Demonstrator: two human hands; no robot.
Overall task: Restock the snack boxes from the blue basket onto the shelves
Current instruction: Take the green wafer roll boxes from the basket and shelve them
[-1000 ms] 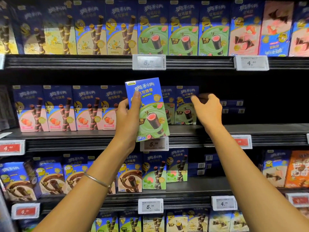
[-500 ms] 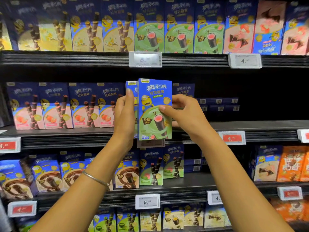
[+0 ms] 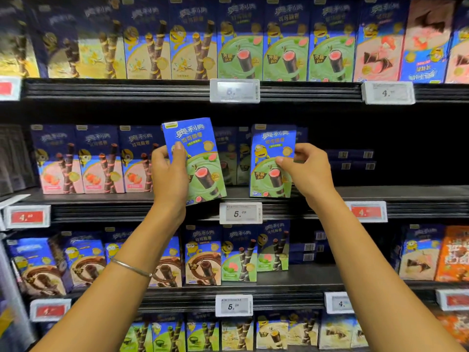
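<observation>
Two blue-green snack boxes: left box (image 3: 195, 158) tilted, right box (image 3: 272, 161) upright.

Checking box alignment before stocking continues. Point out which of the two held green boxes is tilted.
The green box in the left hand: its top leans left, while the other green box, in the right hand, stands upright.

奥利奥 is printed in large white characters across the top of the tilted box (image 3: 200, 158), with 可可脆卷 beneath. The same two lines are carried by the upright box (image 3: 272, 161) at the front edge of the middle shelf (image 3: 406, 194), and its dark badge begins 外脆. On that shelf's edge a white price tag (image 3: 240, 213) shows 5, the small digits blurred. A red tag (image 3: 27, 217) near the left end shows 4. On the edge of the top shelf (image 3: 127, 90), a right-hand tag (image 3: 388, 92) shows 4.
</observation>
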